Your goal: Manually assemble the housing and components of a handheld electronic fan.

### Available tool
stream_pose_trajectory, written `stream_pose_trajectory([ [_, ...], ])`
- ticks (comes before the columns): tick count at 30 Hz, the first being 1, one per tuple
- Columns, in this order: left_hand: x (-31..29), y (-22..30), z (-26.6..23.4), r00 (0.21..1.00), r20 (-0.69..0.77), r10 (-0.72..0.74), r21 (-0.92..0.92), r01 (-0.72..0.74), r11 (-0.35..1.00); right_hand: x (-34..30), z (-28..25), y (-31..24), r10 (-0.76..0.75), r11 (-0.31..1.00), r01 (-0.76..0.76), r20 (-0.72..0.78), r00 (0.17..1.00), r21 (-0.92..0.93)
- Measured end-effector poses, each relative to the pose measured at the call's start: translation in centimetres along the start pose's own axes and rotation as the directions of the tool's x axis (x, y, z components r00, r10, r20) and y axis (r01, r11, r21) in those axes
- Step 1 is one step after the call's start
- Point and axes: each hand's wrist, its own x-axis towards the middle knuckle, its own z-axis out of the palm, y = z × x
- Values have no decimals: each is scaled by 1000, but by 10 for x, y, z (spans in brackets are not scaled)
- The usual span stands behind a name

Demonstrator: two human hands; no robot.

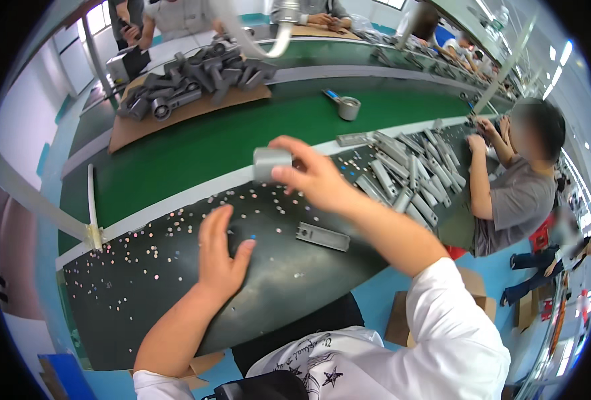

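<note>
My right hand (310, 172) pinches a smooth grey block-like part (271, 162) between thumb and fingers, above the near edge of the green belt. The part is slightly blurred. Over the dark work mat (269, 287), my left hand (223, 257) is open, fingers raised and thumb apart, with nothing in it. Between my two forearms a long grey metal housing (322, 237) lies on the mat. Many small pale and blue dots (169, 233) are scattered across the mat, mostly left of and beyond my left hand.
A heap of long grey housings (412, 167) lies to the right, before a seated co-worker (519, 173). On the green belt (189, 157) stands a grey round cup (349, 109) with a blue tool. Dark grey parts (195, 80) are piled on cardboard (125, 133) at far left.
</note>
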Motion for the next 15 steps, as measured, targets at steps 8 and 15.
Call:
stream_pose_trajectory([
  [8,-31,60,-3,957,289,42,112,-77,991,-131,18,-10,90,618,-272,278,956,737],
  [15,-83,87,9,767,335,-548,-786,548,286,-161,-21,46,-210,644,-45,-232,950,-764],
])
